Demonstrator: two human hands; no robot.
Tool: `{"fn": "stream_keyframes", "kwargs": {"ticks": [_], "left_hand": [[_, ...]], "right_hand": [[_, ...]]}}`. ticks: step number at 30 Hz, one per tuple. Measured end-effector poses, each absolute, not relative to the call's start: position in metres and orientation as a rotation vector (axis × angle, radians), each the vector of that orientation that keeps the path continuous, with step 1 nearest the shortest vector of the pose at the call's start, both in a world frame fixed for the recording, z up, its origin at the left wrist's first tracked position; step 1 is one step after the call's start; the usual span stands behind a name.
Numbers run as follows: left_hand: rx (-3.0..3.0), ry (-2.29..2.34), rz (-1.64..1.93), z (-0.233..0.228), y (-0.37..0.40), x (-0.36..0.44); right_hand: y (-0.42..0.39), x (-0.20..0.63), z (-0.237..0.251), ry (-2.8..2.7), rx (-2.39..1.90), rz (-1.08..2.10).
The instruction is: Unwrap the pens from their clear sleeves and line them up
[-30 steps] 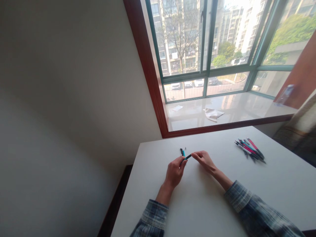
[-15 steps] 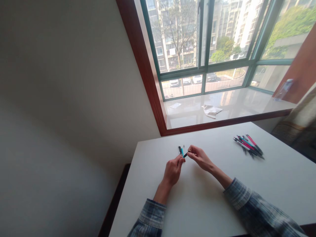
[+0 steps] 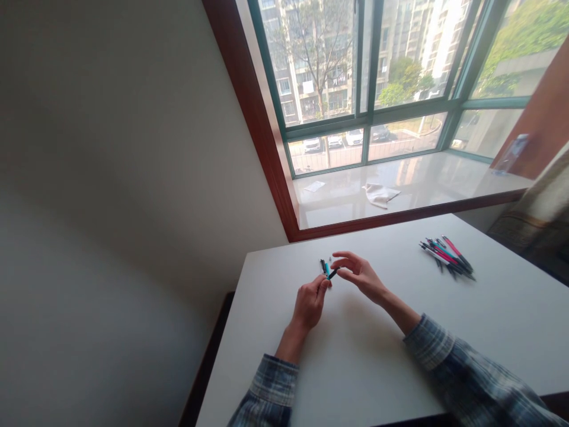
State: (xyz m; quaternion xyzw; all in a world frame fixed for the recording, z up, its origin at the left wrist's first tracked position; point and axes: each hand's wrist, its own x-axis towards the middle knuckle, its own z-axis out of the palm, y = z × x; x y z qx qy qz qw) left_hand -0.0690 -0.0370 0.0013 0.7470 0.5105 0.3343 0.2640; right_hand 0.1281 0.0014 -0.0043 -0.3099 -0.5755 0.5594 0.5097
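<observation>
My left hand (image 3: 309, 303) pinches a short pen piece (image 3: 333, 273) with a dark grip and a bit of turquoise near the fingertips. The dark end points up and right, toward my right hand (image 3: 363, 281). That hand is open, its fingers and thumb spread around the dark end; whether they touch it I cannot tell. Just beyond my left fingertips lie pen parts (image 3: 323, 266), black and turquoise, partly hidden by the hand. A tiny grey piece (image 3: 330, 258) rests near them on the white table (image 3: 364, 373).
A pile of pens (image 3: 448, 258), in pink, white, black and turquoise, lies at the table's right. Behind the table, the window sill (image 3: 338, 207) holds a white cloth (image 3: 380, 194), a paper (image 3: 315, 186) and a clear bottle (image 3: 511, 155). A wall (image 3: 133, 207) stands left.
The fingers of my right hand have spread apart from their pinch at the dark end. My left hand keeps its grip on the pen piece. The view has shifted slightly.
</observation>
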Motion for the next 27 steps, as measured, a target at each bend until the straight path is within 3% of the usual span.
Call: {"fn": "stream_keyframes", "kwargs": {"ticks": [27], "left_hand": [[1.968,1.389,0.898,0.0065,-0.0368,-0.065]], "right_hand": [[0.0038,0.1357,-0.0008,-1.368,-0.828,1.276]]}}
